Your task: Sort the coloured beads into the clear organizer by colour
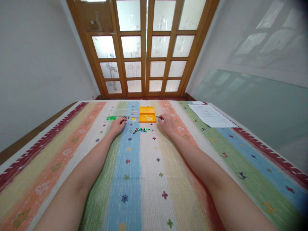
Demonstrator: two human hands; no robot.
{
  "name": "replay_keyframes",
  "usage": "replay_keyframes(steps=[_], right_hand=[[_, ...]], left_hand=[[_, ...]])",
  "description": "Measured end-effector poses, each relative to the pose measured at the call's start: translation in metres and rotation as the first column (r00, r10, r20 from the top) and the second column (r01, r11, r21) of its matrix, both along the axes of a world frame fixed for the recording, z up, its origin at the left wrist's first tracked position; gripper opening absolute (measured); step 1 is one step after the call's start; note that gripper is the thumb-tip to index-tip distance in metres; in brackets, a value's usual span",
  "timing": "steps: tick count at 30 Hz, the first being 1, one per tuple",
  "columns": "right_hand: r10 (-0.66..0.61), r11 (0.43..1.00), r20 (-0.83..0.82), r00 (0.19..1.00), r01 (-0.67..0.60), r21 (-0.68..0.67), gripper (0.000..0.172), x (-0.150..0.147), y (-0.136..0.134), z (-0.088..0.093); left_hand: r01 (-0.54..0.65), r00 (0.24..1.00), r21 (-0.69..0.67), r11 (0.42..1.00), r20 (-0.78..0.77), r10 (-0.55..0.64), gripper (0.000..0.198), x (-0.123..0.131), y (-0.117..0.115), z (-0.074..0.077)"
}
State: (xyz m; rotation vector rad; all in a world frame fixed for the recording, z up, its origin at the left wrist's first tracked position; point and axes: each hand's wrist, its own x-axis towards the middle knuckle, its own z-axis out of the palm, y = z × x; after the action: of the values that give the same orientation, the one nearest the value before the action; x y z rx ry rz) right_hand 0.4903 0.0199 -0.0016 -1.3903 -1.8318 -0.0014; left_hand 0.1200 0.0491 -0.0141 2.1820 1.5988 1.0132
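My left hand is over a clear box of dark pieces, its fingertips pressed together at the box; whether a piece is between them is too small to tell. To its left lie green pieces in a clear box, to its right yellow pieces in another. My right hand is pinched above small blue pieces at the right of an open orange case that holds white pieces. What these fingers hold, if anything, is hidden. Between my hands lies a loose pile of mixed coloured pieces.
A striped, patterned cloth covers the table. Printed paper sheets lie at the far right. Beyond the table stand wood-framed glass doors, with a glass panel against the right wall.
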Motion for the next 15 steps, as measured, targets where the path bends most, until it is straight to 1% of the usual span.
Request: replay_keyframes(steps=[2,4,7,10,13,15], right_hand=[[-0.116,0.993,-0.031,0.993,0.116,-0.011,0.015,0.013,0.008,-0.002],[-0.224,0.974,-0.048,0.973,0.223,-0.030,0.016,0.025,0.016,-0.006],[-0.318,0.947,-0.069,0.946,0.313,-0.074,0.016,0.037,0.026,-0.016],[-0.342,0.938,-0.078,0.936,0.336,-0.087,0.018,0.041,0.031,-0.023],[-0.312,0.949,-0.059,0.948,0.309,-0.059,0.018,0.038,0.031,-0.025],[-0.277,0.960,-0.040,0.960,0.276,-0.036,0.018,0.034,0.028,-0.023]], left_hand=[[0.005,1.000,0.007,1.000,-0.025,-0.005,0.031,-0.001,0.001,-0.001],[0.021,0.997,0.016,1.000,-0.068,-0.020,0.032,-0.001,0.000,0.000],[0.086,0.983,0.036,0.996,-0.165,-0.079,0.031,0.001,-0.004,0.005],[0.183,0.954,0.041,0.982,-0.250,-0.167,0.029,0.007,-0.012,0.013],[0.298,0.911,0.015,0.954,-0.303,-0.280,0.025,0.017,-0.020,0.021],[0.375,0.879,-0.028,0.927,-0.308,-0.365,0.022,0.022,-0.025,0.026]])
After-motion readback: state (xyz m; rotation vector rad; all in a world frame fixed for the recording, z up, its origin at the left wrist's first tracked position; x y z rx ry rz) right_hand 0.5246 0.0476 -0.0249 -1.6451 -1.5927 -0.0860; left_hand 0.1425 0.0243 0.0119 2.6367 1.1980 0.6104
